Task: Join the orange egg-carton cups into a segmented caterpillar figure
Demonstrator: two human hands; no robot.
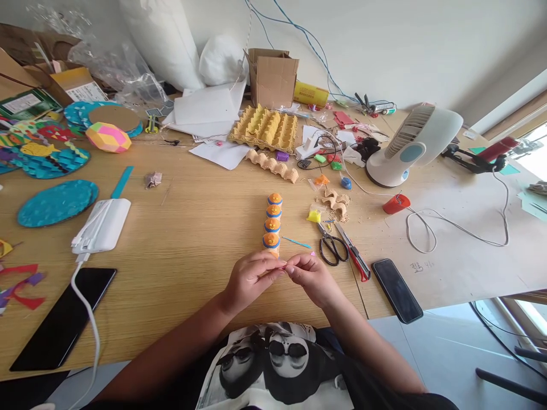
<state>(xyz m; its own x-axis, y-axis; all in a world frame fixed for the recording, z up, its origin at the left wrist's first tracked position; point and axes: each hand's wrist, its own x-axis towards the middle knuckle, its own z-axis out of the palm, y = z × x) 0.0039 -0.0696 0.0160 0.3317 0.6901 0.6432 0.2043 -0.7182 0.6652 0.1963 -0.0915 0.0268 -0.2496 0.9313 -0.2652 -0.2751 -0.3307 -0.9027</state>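
My left hand [253, 278] and my right hand [314, 280] meet fingertip to fingertip just above the wooden table [188, 228]. Both are closed in a pinch around a tiny, reddish-looking bit, mostly hidden by the fingers. Just beyond them stands a row of egg-carton cups [272, 225] topped with orange and banded in blue, with small yellow details; my left hand partly covers its near end. A thin blue stick [296, 242] lies beside the row. A speck of pink [312, 254] rests behind my right hand.
Right of my hands lie black-handled scissors [334, 249], a red utility knife [359, 259] and a phone [397, 291]. Farther off are a yellow egg tray [265, 130], a cardboard box [272, 77] and a white fan [412, 145]. A power bank [102, 226] sits at left.
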